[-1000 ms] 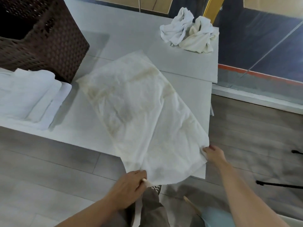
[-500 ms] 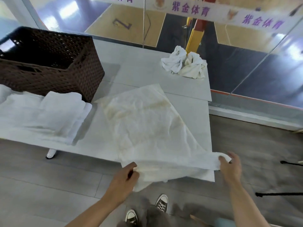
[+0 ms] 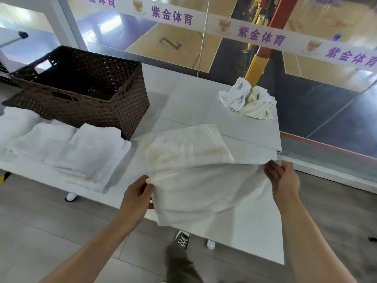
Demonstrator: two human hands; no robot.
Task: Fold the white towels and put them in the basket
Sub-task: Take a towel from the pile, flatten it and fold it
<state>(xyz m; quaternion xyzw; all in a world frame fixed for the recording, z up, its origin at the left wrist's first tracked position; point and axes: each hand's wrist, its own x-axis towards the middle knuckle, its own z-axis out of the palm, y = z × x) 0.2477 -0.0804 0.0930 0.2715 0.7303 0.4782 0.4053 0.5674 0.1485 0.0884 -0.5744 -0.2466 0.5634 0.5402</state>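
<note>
Tabletop [image 3: 183, 103] — basket [image 3: 130, 111] beside folded towels [image 3: 81, 152]; left hand [image 3: 136, 195], right hand [image 3: 283, 178] pinch towel [image 3: 208, 186].

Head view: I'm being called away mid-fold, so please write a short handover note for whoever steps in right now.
Left hand pinches the towel at its near-left corner; right hand pinches its near-right corner.
The towel's near half is lifted, its far half flat on the table.
Done: folded towels lie stacked in front of the basket, not in it.
Left: finish this fold, fold the crumpled towels at the table's far right corner, put all in the basket.
</note>
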